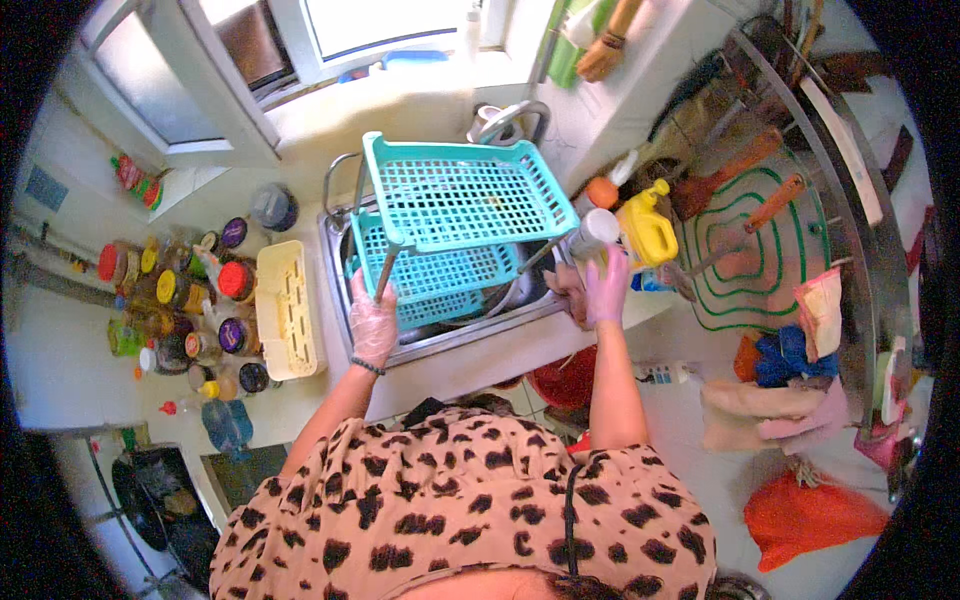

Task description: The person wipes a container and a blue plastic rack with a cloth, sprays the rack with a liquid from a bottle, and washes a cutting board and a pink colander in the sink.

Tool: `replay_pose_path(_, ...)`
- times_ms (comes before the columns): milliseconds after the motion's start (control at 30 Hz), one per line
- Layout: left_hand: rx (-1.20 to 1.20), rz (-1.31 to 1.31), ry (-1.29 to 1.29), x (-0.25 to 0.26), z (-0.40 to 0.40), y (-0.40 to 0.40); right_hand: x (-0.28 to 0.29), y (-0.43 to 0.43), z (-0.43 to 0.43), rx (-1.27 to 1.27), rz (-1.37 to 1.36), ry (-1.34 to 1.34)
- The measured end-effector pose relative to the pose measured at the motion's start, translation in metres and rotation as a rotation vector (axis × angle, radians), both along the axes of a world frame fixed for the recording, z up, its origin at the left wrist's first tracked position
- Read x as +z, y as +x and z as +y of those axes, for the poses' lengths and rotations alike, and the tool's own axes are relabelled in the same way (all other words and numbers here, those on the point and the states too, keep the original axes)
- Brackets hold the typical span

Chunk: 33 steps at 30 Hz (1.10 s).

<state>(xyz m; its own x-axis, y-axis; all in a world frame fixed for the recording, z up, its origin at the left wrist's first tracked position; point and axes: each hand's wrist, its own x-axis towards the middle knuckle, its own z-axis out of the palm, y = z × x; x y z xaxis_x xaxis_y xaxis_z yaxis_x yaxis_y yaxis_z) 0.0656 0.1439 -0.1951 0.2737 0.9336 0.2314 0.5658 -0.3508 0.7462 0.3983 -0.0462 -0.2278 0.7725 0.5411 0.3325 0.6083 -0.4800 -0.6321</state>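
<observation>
A turquoise tiered plastic rack (469, 241) with metal posts stands tilted in the stainless steel sink (442, 346). My left hand (373, 321), in a clear glove, grips the rack's front left post. My right hand (606, 285), in a pink glove, reaches to a white-capped container (595, 232) at the right of the sink; whether its fingers hold it cannot be told. A brownish cloth (568, 292) lies by that hand at the sink's edge. Just beyond is a yellow jug (649, 229) with a handle.
A cream slotted plastic basket (289, 311) and many lidded jars (236, 281) stand left of the sink. The curved faucet (525, 112) rises behind the rack. An orange-capped bottle (600, 193) stands at the right. Below the counter is a red basin (566, 379).
</observation>
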Motion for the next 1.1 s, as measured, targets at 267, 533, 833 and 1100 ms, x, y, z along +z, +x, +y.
replay_pose_path(267, -0.024, 0.032, -0.197, 0.03, -0.008, 0.017, 0.034, 0.116, 0.086, -0.224, 0.136, 0.152)
replay_pose_path(533, -0.013, -0.09, -0.028, 0.021, -0.01, -0.004, -0.001, 0.161, 0.121, -0.25, 0.245, 0.335)
replay_pose_path(833, 0.087, -0.204, -0.044, 0.037, -0.009, -0.019, 0.062, 0.092, 0.122, -0.22, 0.136, 0.556)
replay_pose_path(1100, 0.08, -0.217, -0.063, 0.03, 0.003, -0.036, 0.256, 0.008, 0.022, 0.357, 0.298, 1.143)
